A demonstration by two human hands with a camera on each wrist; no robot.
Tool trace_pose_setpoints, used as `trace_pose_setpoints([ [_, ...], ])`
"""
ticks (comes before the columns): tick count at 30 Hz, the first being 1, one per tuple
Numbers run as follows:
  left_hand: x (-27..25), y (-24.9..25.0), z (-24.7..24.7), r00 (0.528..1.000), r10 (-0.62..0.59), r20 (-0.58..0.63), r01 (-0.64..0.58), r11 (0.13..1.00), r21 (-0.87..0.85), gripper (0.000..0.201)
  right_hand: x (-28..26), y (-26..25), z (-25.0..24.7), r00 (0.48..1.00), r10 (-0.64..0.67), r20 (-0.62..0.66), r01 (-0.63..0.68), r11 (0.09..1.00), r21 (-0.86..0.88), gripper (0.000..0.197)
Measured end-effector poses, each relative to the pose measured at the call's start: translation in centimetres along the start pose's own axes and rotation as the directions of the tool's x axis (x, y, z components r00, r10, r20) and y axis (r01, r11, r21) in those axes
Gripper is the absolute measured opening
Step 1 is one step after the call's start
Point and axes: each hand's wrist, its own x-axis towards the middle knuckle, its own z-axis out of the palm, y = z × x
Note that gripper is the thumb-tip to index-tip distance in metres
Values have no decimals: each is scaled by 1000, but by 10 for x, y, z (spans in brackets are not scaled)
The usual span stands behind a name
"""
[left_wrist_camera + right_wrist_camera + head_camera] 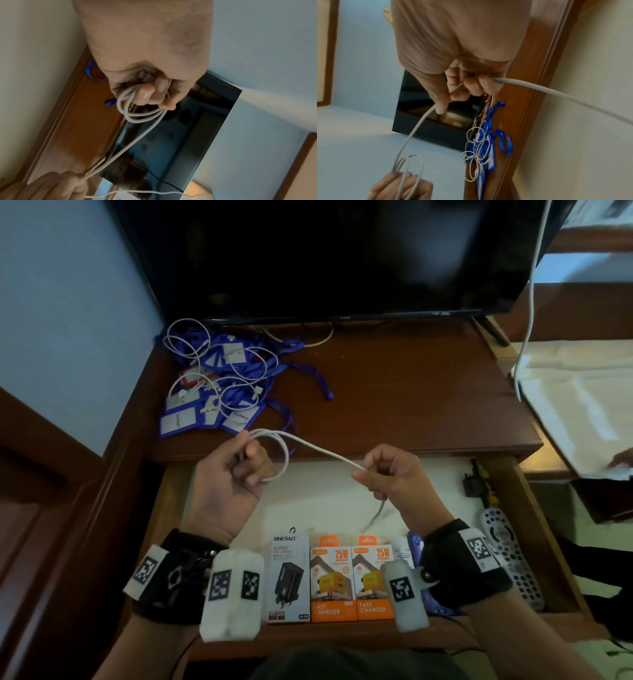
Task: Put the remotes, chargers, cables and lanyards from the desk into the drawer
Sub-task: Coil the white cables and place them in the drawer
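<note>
A white cable (318,451) stretches between both hands above the open drawer (342,501). My left hand (239,470) grips a small coil of it (137,115). My right hand (380,474) pinches the straight run (419,124), and a loose end hangs down from it. On the desk (394,392) at the back left lies a pile of blue lanyards (219,385) with badge holders, tangled with thin white cables (191,344). In the drawer lie three boxed chargers (335,580) and a grey remote (513,556).
A dark TV screen (325,254) stands at the back of the desk. A black plug with coloured leads (476,481) sits in the drawer's right corner. White bedding (582,405) lies at the right, with a white cord (531,302) hanging over it.
</note>
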Motion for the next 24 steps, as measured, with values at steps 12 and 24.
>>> trace_pose_setpoints([
  [12,5,-8,10,959,278,-59,-250,923,292,28,-9,0,46,990,44,133,9,927,-376,8],
  [24,-2,-18,8,933,358,-41,-225,668,710,35,-13,-12,52,975,13,221,85,900,-428,15],
])
